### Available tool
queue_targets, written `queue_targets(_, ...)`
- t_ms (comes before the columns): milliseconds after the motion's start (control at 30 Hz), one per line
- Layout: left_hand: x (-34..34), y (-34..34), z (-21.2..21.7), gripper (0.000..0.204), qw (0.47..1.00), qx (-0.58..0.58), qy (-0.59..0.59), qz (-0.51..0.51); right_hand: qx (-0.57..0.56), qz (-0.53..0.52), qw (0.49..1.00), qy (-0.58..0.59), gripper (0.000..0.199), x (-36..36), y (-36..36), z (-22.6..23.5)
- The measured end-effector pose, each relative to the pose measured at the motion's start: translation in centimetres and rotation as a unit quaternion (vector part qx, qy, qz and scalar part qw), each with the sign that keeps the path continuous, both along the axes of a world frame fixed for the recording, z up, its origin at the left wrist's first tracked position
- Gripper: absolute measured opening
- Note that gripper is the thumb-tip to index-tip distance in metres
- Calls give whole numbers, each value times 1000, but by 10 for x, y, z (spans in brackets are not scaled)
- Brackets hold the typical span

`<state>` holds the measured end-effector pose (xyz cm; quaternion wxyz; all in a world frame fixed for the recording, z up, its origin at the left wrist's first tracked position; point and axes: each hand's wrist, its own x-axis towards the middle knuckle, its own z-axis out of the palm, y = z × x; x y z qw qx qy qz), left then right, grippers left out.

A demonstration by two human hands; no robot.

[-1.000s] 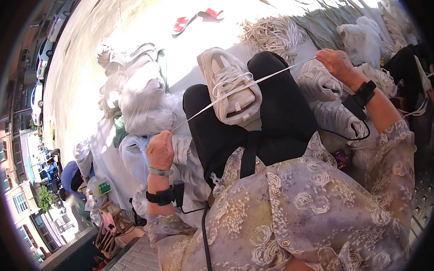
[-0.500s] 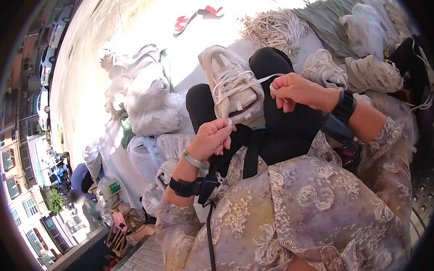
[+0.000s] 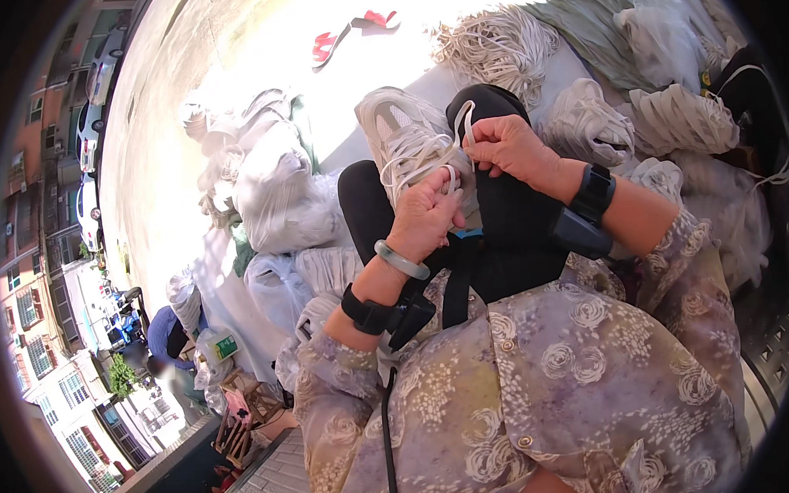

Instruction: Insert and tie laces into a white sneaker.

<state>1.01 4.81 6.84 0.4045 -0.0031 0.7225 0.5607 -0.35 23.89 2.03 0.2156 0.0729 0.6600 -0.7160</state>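
Outdoors, hard sunlight. Pale paved ground (image 3: 232, 70), washed out by glare. Red sandals (image 3: 352, 31) lie on it, far side. Multi-storey buildings with windows (image 3: 42, 346) at left edge; parked cars (image 3: 90, 127) along the street. Metal grating (image 3: 776, 346) lower right.

Your left hand (image 3: 428, 215) rises from beside your knee to the white sneaker (image 3: 408, 146), as your right hand (image 3: 508, 147) draws in, slackening the lace (image 3: 460, 127).
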Motion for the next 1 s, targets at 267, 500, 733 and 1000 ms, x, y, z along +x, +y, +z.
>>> queue_targets(267,-4,6,0,35,998,-34,48,23,4,-46,999,11,5,-4,-6,2)
queue_targets(500,-5,7,1,36,998,-32,26,36,-14,-99,992,78,5,-5,-16,-7)
queue_targets(733,-7,7,-2,38,998,-33,32,34,-2,-129,988,89,2,-8,-18,-11)
queue_targets(1000,-6,6,-3,39,997,-38,50,38,20,-115,989,96,1,-13,-20,-14)
